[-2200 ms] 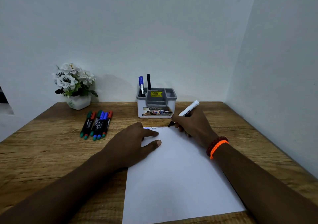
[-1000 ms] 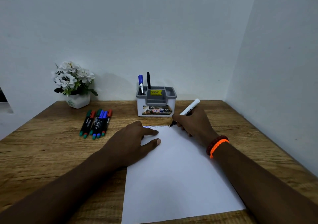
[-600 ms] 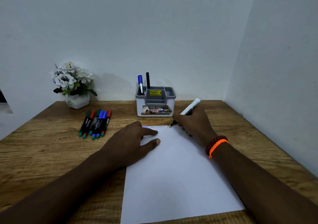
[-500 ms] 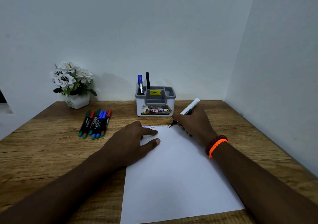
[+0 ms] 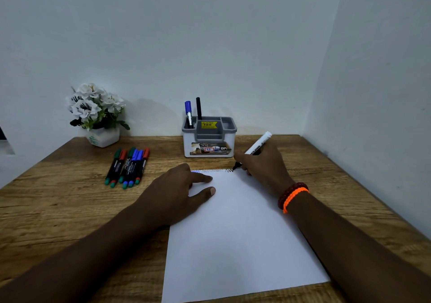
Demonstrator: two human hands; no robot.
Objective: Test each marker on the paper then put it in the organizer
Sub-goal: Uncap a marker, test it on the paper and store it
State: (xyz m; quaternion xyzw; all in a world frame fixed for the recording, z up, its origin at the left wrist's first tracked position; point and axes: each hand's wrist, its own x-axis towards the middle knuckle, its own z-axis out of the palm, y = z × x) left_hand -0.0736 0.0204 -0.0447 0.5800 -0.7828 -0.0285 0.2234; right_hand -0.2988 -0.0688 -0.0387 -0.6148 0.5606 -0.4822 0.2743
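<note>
- Paper is lying flat on the wooden counter, its far edge sitting near the organizer.
- Right hand is holding a white-barrelled whiteboard marker; the grip is curling closed around the barrel, with the dark tip touching the far edge of the paper.
- The marker is leaning, its rear end pointing up and away towards the right wall.
- A thin black zigzag line is running along the paper's far edge and ending at the tip; a short blue mark is sitting at its left end, just beside the left index finger.
- Left hand is resting palm down across the paper's left edge, fingers lying straight and spread, the grip holding nothing and pressing the sheet flat.
- The organizer, white with a grey insert and a yellow price sticker, is standing at the back of the counter against the wall.
- A blue marker and a black marker are standing upright in its left rear compartment.
- A group of capped markers, with green, red and blue caps, is lying side by side on the counter left of the paper, well apart from the hands.
- A white pot of white flowers is standing at the back left of the counter.
- Red beaded and orange bracelets are circling the right wrist.
</note>
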